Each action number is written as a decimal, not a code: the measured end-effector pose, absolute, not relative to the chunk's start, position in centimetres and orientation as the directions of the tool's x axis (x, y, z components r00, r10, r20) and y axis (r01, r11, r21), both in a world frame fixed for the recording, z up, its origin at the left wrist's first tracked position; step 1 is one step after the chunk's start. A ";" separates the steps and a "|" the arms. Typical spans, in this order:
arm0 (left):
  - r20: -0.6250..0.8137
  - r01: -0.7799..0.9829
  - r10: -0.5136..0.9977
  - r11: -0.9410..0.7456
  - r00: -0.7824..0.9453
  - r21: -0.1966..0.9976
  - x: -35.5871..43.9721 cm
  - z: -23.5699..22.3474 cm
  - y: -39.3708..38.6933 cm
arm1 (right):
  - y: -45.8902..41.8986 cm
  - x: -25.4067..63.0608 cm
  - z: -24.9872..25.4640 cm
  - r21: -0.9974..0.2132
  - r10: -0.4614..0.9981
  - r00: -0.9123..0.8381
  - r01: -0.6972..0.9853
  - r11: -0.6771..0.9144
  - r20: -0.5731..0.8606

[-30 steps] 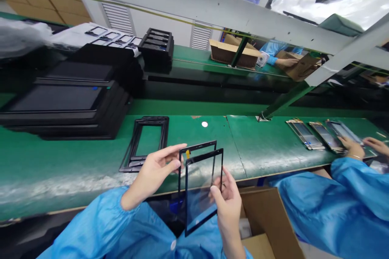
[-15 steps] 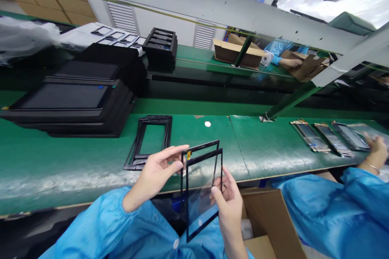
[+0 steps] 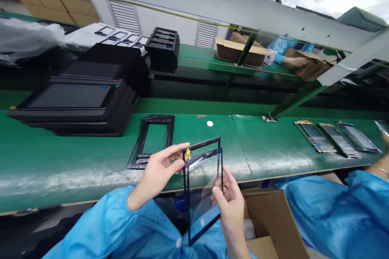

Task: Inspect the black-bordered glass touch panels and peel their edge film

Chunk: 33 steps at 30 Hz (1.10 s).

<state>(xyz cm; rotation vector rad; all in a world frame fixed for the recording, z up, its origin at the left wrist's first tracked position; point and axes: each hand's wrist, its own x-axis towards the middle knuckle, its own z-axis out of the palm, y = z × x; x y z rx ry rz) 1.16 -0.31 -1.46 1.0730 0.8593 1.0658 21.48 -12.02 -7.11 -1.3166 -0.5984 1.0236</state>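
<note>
My left hand point(image 3: 158, 175) pinches the upper left corner of a thin black rectangular frame point(image 3: 202, 144) between thumb and fingers. A clear glass touch panel with a black border point(image 3: 202, 194) is gripped at its right edge by my right hand point(image 3: 230, 204). The panel stands nearly upright on my side of the frame and a little lower, overlapping it. Near the frame's upper left corner shows a small yellow-orange flex cable point(image 3: 188, 153); which part it belongs to I cannot tell. Whether panel and frame touch is unclear.
Several black frames point(image 3: 170, 133) lie on the green bench point(image 3: 212, 166). Stacked black trays with screens point(image 3: 69, 96) stand at left. Glass panels point(image 3: 316, 137) lie at right by a co-worker's sleeve point(image 3: 331, 206). An open cardboard box point(image 3: 270, 214) sits below the bench edge.
My hands keep their grips; the glass panel sits slightly lower against the frame. At the far right, the co-worker's hand has moved rightward, partly out of view. The camera view has shifted slightly.
</note>
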 end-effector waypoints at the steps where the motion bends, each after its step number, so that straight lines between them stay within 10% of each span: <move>1: -0.054 -0.246 0.962 0.123 0.269 0.961 1.2 -1.5 -0.3 | -12.0 21.5 -7.1 -0.963 0.870 0.456 -0.261 -0.071 -0.187; 33: 0.072 -0.109 0.973 -0.049 0.217 0.993 0.9 -0.9 -0.7 | -12.3 21.3 -7.2 -0.963 0.871 0.460 -0.264 -0.051 -0.172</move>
